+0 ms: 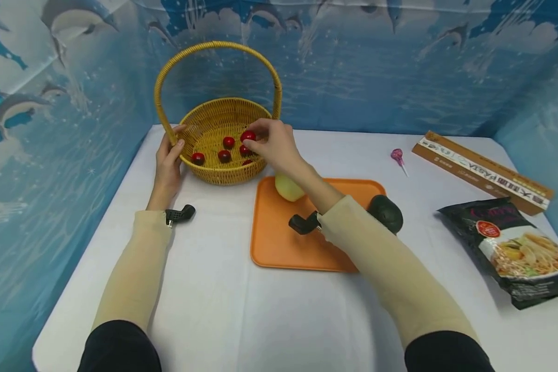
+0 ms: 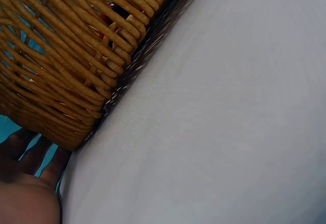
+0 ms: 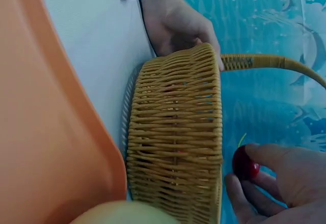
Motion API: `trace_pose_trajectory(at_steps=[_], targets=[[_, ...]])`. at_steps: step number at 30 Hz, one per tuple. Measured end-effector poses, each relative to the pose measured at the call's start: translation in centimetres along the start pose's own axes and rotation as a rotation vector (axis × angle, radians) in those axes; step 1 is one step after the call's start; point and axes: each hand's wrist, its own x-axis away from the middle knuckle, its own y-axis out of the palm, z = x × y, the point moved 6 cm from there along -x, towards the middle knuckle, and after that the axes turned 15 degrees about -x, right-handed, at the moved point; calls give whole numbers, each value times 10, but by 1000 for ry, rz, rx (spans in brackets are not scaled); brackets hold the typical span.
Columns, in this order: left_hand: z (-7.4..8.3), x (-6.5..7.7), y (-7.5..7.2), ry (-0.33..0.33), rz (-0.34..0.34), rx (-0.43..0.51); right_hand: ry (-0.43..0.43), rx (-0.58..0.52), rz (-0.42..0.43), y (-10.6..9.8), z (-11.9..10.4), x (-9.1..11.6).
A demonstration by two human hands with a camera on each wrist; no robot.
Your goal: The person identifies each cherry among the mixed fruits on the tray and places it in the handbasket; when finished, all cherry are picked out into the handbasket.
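Observation:
A yellow wicker basket (image 1: pixel 223 178) with a tall arched handle stands at the back left of the table. Several dark red cherries (image 1: pixel 225 156) lie inside it. At the basket's left side, my left hand (image 1: pixel 167 168) grips the rim near the foot of the handle, thumb on the near side; its fingers reach along the outer wall in the left wrist view. Above the basket's right part, my right hand (image 1: pixel 276 144) pinches a red cherry (image 3: pixel 245 163) between thumb and fingers. A green stem shows on this cherry in the right wrist view.
An orange tray (image 1: pixel 279 248) lies right of the basket, bearing a pale yellow-green round fruit (image 1: pixel 288 188). A dark green avocado-like fruit (image 1: pixel 386 213) sits at its right edge. Farther right are a lollipop (image 1: pixel 397 155), a long brown pasta box (image 1: pixel 483 170) and a black noodle packet (image 1: pixel 516 253).

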Motion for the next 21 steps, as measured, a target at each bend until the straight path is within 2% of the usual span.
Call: trace_pose_trajectory(at_steps=[5, 11, 15, 21], targets=[[-3, 0, 0, -3, 13, -2, 24, 82, -28, 20, 6, -17], [-4, -1, 4, -22, -11, -6, 60, 213, -47, 37, 16, -29], [-4, -1, 1, -12, 2, -5, 58, 216, -44, 43, 17, -36], [-3, -2, -2, 3, 3, -7, 72, 219, -98, 48, 13, -38]])
